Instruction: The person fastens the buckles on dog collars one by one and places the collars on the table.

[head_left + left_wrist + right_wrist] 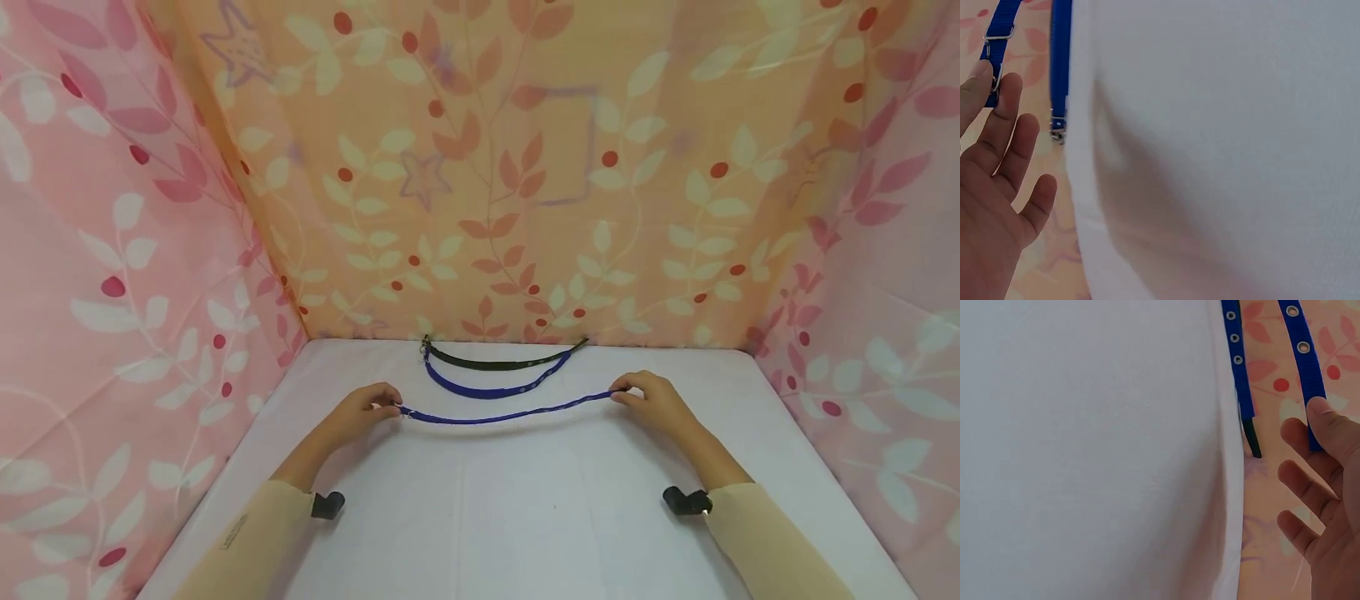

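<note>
A blue strap (480, 422) with eyelets stretches between both hands, sagging slightly in the middle. My left hand (367, 410) pinches its buckle end; metal fittings on the strap (1001, 28) show above the thumb of the left hand (997, 169). My right hand (651, 402) pinches the other end; in the right wrist view, eyelets line the strap (1307, 369) above the thumb of the right hand (1329, 475). Behind lie a second blue strap (480, 393) and a dark green strap (487, 365), both curved, their ends close together.
The straps at the back lie near the far edge of the white-covered table (510, 517). Leaf-patterned orange cloth (480, 192) rises behind it, and pink patterned cloth (112, 333) stands at both sides. Black devices (327, 505) show at both sleeve cuffs.
</note>
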A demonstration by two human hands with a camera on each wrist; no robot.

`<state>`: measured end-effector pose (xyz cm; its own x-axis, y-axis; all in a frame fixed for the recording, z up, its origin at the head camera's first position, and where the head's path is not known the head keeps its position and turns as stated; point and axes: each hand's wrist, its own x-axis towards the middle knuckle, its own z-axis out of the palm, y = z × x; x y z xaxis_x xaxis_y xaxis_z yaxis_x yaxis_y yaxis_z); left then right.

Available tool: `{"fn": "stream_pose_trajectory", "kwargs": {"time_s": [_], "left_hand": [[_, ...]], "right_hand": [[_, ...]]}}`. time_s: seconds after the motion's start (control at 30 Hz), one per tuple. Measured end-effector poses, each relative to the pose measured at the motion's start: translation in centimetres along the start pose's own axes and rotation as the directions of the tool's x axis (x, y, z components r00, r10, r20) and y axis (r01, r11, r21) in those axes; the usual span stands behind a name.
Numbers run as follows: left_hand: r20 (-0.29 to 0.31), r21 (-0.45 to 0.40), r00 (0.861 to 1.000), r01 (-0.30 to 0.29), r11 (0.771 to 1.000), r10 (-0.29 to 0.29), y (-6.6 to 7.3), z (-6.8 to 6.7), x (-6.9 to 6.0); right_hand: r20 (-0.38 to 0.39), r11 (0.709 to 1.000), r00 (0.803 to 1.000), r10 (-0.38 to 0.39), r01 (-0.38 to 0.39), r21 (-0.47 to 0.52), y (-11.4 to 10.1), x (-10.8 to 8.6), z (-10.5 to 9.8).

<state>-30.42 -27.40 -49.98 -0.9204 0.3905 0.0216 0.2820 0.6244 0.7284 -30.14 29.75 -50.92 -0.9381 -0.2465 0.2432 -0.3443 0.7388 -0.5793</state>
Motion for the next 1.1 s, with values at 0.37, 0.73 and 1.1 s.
{"fn": "stream_pose_trajectory", "kwargs": {"time_s": [0.37,0.73,1.1], "left_hand": [[-0.052,-0.17,0.998,-0.048,0.984,0.04,2.8,-1.4,-2.1],[-0.139,-0.213,0.987,-0.103,0.972,0.074,5.0,-1.7,-4.0],[-0.202,-0.061,0.976,-0.101,0.993,0.087,9.6,-0.7,-4.2]], "right_hand": [[-0.11,0.985,0.992,0.066,-0.047,0.166,-1.7,-3.2,-1.6],[-0.08,0.863,0.996,-0.026,0.063,0.502,-3.9,-4.0,-3.3],[-0.166,0.957,0.985,-0.04,0.086,0.276,-7.4,-5.7,-4.5]]}}
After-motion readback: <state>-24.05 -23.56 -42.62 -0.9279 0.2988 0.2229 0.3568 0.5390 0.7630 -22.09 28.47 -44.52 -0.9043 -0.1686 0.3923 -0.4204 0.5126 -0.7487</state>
